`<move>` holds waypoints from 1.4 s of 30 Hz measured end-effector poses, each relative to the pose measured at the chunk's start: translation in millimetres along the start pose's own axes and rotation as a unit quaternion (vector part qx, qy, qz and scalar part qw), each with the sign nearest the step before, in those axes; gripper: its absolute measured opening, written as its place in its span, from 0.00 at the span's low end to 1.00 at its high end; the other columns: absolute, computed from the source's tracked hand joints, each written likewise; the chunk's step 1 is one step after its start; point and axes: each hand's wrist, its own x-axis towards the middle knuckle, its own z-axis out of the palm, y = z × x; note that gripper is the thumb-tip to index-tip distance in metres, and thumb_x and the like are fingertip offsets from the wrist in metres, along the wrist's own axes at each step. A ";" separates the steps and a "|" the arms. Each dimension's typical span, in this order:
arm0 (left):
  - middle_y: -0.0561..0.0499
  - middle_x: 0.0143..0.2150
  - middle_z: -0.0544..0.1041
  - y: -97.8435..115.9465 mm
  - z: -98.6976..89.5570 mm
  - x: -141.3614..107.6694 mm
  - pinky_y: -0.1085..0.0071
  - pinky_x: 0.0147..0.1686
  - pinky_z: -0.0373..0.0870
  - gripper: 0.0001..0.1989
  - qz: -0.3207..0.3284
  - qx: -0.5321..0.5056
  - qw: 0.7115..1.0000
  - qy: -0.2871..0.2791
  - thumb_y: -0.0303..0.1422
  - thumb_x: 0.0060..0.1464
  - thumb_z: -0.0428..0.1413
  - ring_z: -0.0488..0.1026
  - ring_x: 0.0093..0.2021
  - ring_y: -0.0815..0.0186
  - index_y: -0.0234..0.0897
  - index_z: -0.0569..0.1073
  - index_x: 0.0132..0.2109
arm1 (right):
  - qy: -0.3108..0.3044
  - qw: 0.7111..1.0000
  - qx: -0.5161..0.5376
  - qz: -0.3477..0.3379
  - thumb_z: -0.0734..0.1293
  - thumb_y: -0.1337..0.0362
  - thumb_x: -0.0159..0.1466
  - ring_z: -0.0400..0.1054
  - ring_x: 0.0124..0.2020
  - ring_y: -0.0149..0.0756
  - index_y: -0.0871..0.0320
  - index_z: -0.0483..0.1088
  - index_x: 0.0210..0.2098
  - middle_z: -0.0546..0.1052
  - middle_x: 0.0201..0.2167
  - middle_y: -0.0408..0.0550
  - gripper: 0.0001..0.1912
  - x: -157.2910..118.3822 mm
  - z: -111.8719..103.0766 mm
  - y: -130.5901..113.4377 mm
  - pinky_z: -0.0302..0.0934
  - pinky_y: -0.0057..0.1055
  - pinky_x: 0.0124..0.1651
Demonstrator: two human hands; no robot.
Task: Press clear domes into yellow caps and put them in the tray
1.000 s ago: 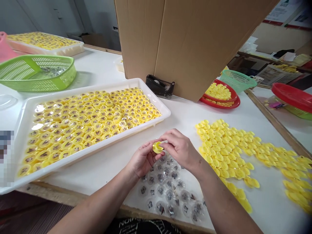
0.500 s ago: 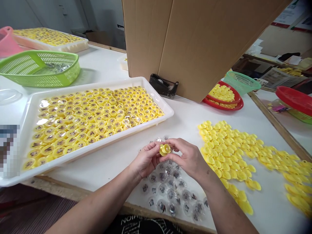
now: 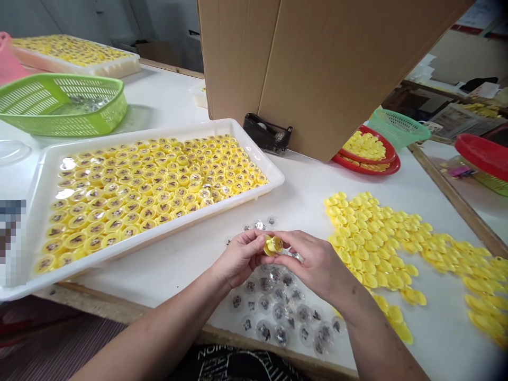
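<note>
Mid-frame now, the left hand (image 3: pixel 243 257) pinches a small yellow piece (image 3: pixel 273 245), the right hand (image 3: pixel 319 260) half-curled, gripping its other side, clear discs (image 3: pixel 265 304) scattered just below!

**Only a few letters we can actually read here**

We've got pale lettering (image 3: pixel 215 351) on the dark garment (image 3: pixel 248 366) at the bottom edge. From our angle it looks like "NOIH", maybe upside down, and the rest is cut off or too hard for us to read. We can't make out anything on the wall posters (image 3: pixel 478 15) top right either, way too blurry.
</note>
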 end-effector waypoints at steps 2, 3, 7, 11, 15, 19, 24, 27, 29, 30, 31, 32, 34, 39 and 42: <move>0.48 0.33 0.77 -0.2 1.1 0.0 0.78 0.30 0.74 0.11 -0.012 0.003 1.000 -0.001 0.34 0.49 0.61 0.75 0.30 0.70 0.31 0.75 0.40 | -0.023 1.000 -0.003 0.013 0.64 0.72 0.62 0.70 0.42 0.34 0.54 0.67 0.51 0.76 0.42 0.46 0.18 -1.7 -3.9 -1.1 0.65 0.32 0.43; 0.48 0.33 0.77 -0.3 1.6 -0.2 0.78 0.30 0.74 0.12 -0.016 0.005 1.000 -0.003 0.34 0.49 0.62 0.75 0.30 0.70 0.31 0.75 0.40 | -0.025 0.999 -0.004 0.019 0.63 0.73 0.61 0.71 0.41 0.34 0.54 0.68 0.50 0.76 0.41 0.45 0.18 -2.2 -5.0 -1.3 0.65 0.32 0.42; 0.47 0.35 0.77 -0.3 2.8 -0.8 0.76 0.32 0.75 0.13 -0.007 0.006 1.000 0.000 0.34 0.48 0.62 0.76 0.31 0.69 0.33 0.75 0.41 | 0.001 0.999 0.011 0.041 0.65 0.71 0.60 0.70 0.37 0.33 0.55 0.71 0.45 0.76 0.36 0.44 0.14 -2.7 -4.8 -0.4 0.64 0.31 0.39; 0.47 0.36 0.77 -0.6 2.6 -0.6 0.74 0.34 0.75 0.13 0.010 0.016 1.000 0.012 0.33 0.46 0.64 0.76 0.33 0.68 0.34 0.76 0.40 | 0.013 0.999 0.028 0.045 0.66 0.71 0.59 0.69 0.35 0.32 0.56 0.71 0.45 0.74 0.35 0.45 0.14 -3.0 -2.3 0.4 0.64 0.30 0.38; 0.48 0.38 0.77 -1.5 1.6 -0.4 0.70 0.37 0.74 0.13 0.022 0.036 0.999 0.017 0.32 0.46 0.64 0.75 0.36 0.66 0.36 0.77 0.41 | 0.021 0.999 0.012 0.041 0.65 0.71 0.60 0.68 0.35 0.33 0.57 0.70 0.46 0.73 0.34 0.47 0.14 -3.6 0.0 -1.8 0.64 0.30 0.38; 0.47 0.37 0.77 -2.3 1.6 -0.4 0.69 0.37 0.73 0.13 0.028 0.056 0.998 0.030 0.33 0.46 0.64 0.74 0.35 0.67 0.36 0.78 0.41 | 0.012 0.998 -0.044 0.033 0.62 0.69 0.63 0.68 0.33 0.36 0.57 0.70 0.44 0.71 0.32 0.49 0.11 -5.1 4.7 -5.3 0.64 0.32 0.35; 0.45 0.37 0.77 1.5 4.7 -2.4 0.68 0.38 0.71 0.18 0.030 0.115 0.993 0.022 0.41 0.50 0.59 0.74 0.35 0.66 0.33 0.76 0.44 | 0.055 0.996 -0.063 0.042 0.63 0.67 0.62 0.68 0.32 0.37 0.57 0.71 0.42 0.72 0.32 0.49 0.10 -8.6 16.5 -5.7 0.65 0.33 0.37; 0.45 0.40 0.76 3.8 8.2 -4.5 0.68 0.41 0.69 0.19 0.056 0.169 0.984 0.000 0.38 0.48 0.61 0.73 0.39 0.64 0.33 0.74 0.47 | 0.100 0.992 -0.064 0.040 0.61 0.69 0.62 0.68 0.32 0.37 0.60 0.71 0.41 0.72 0.30 0.49 0.10 -10.7 25.4 -4.8 0.65 0.34 0.37; 0.46 0.39 0.76 3.9 10.7 -5.7 0.70 0.42 0.68 0.19 0.078 0.207 0.975 -0.003 0.33 0.46 0.63 0.72 0.40 0.64 0.33 0.73 0.46 | 0.120 0.990 -0.056 0.041 0.61 0.72 0.61 0.68 0.31 0.37 0.60 0.71 0.40 0.72 0.30 0.49 0.10 -11.9 29.6 -3.7 0.65 0.34 0.36; 0.46 0.39 0.76 3.6 11.8 -6.2 0.70 0.42 0.68 0.18 0.085 0.221 0.972 -0.003 0.32 0.46 0.63 0.72 0.40 0.64 0.33 0.72 0.45 | 0.124 0.990 -0.038 0.047 0.61 0.72 0.60 0.68 0.31 0.36 0.60 0.71 0.40 0.72 0.30 0.49 0.11 -12.5 30.7 -2.7 0.65 0.34 0.36; 0.46 0.38 0.76 3.2 12.8 -6.7 0.70 0.41 0.68 0.16 0.089 0.230 0.969 -0.006 0.32 0.48 0.62 0.72 0.39 0.65 0.34 0.72 0.44 | 0.126 0.990 -0.009 0.056 0.62 0.73 0.59 0.68 0.32 0.36 0.59 0.71 0.41 0.72 0.31 0.48 0.12 -13.1 31.2 -1.2 0.66 0.33 0.36; 0.47 0.37 0.76 2.9 13.4 -7.0 0.70 0.40 0.68 0.14 0.095 0.238 0.967 -0.010 0.32 0.49 0.61 0.73 0.38 0.65 0.34 0.71 0.43 | 0.124 0.989 0.028 0.069 0.64 0.73 0.58 0.68 0.33 0.35 0.58 0.70 0.42 0.72 0.32 0.48 0.13 -13.8 31.0 0.7 0.66 0.32 0.36; 0.47 0.37 0.76 2.8 13.9 -7.6 0.70 0.39 0.69 0.12 0.112 0.264 0.958 -0.012 0.32 0.50 0.61 0.73 0.38 0.65 0.34 0.71 0.42 | 0.122 0.981 0.111 0.100 0.67 0.71 0.56 0.68 0.34 0.34 0.55 0.69 0.44 0.72 0.37 0.47 0.16 -15.6 29.9 5.9 0.67 0.31 0.36; 0.45 0.39 0.76 5.7 12.0 -9.2 0.69 0.40 0.69 0.15 0.152 0.352 0.923 0.027 0.31 0.46 0.63 0.73 0.40 0.62 0.35 0.75 0.43 | 0.091 0.933 0.309 0.159 0.69 0.63 0.56 0.69 0.35 0.34 0.55 0.70 0.42 0.74 0.38 0.47 0.14 -20.0 33.8 19.0 0.67 0.32 0.39; 0.45 0.38 0.78 8.1 11.7 -11.3 0.69 0.38 0.70 0.15 0.154 0.403 0.901 0.052 0.31 0.45 0.64 0.74 0.37 0.62 0.35 0.76 0.42 | 0.077 0.897 0.400 0.174 0.69 0.61 0.57 0.70 0.35 0.34 0.57 0.70 0.39 0.75 0.33 0.45 0.11 -22.0 41.4 22.7 0.67 0.33 0.39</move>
